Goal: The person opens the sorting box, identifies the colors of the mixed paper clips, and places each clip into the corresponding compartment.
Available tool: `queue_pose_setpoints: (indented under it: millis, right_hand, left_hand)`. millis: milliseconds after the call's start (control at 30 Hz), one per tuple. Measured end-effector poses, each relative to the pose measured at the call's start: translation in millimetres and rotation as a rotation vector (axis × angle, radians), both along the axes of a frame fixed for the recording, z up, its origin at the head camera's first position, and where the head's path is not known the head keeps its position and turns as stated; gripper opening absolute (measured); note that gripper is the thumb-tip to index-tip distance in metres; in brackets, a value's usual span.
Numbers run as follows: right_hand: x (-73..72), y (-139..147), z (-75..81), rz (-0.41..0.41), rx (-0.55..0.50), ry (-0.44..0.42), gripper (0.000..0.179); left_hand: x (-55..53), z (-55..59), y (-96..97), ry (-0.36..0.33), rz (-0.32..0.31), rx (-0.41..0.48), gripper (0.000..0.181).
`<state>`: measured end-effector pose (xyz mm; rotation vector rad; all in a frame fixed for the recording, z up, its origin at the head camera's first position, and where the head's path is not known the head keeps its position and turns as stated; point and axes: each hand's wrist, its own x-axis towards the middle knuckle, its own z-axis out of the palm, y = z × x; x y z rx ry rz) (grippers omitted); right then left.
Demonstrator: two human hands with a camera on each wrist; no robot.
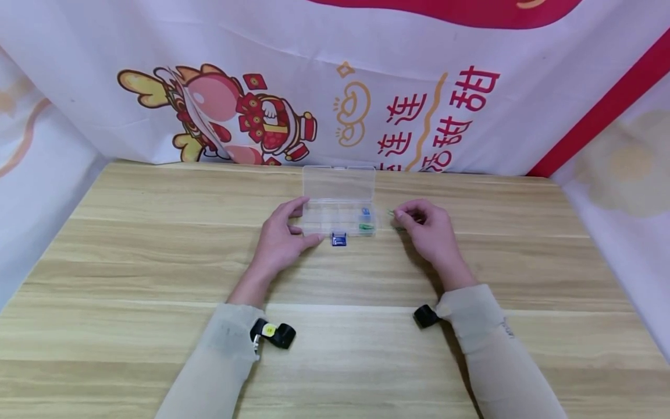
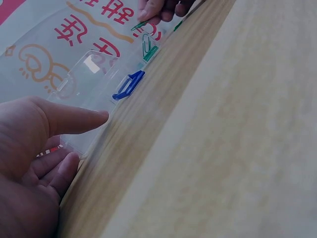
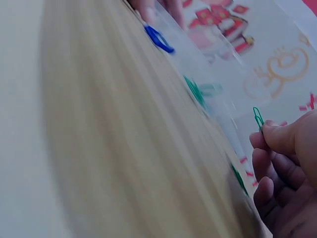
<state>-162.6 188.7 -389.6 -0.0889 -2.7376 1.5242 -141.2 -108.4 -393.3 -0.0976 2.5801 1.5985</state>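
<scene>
A clear plastic compartment box [image 1: 320, 222] stands on the table with its clear lid [image 1: 339, 183] raised at the back. My left hand [image 1: 280, 235] holds the box's left end, thumb at the front edge and fingers toward the back. To the right of the box, my right hand [image 1: 429, 230] pinches a green paper clip [image 3: 258, 118] between thumb and index finger. Green paper clips [image 1: 366, 227] lie in the front right compartment, with blue clips [image 1: 366, 211] behind them. Another green piece [image 3: 238, 178] lies on the table under the right hand, partly hidden.
A blue latch [image 1: 339, 239] sticks out from the box's front edge. The wood-grain table [image 1: 335, 361] reaches back to a printed white cloth [image 1: 314, 35], close behind the raised lid.
</scene>
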Motion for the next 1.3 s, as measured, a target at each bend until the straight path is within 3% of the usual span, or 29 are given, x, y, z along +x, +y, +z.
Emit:
queue_pose_setpoints:
  millis: [200, 733, 1100, 1300]
  right_hand:
    - [4.2, -17.3, 2.4, 0.083, 0.022, 0.001, 0.021]
    - [8.0, -29.6, 4.3, 0.115, 0.066, 0.029, 0.018]
    - [6.8, -28.3, 3.7, 0.090, 0.063, 0.043, 0.017]
    - [1.6, -11.8, 0.3, 0.032, 0.052, 0.037, 0.021]
  left_hand:
    - [0.6, -1.9, -0.8, 0.006, -0.006, 0.001, 0.085]
    - [0.0, -0.7, 0.5, 0.010, 0.000, 0.003, 0.085]
    - [0.4, -1.0, 0.2, 0.012, -0.001, -0.003, 0.084]
    - [0.4, -1.2, 0.1, 0.005, 0.000, 0.001, 0.084]
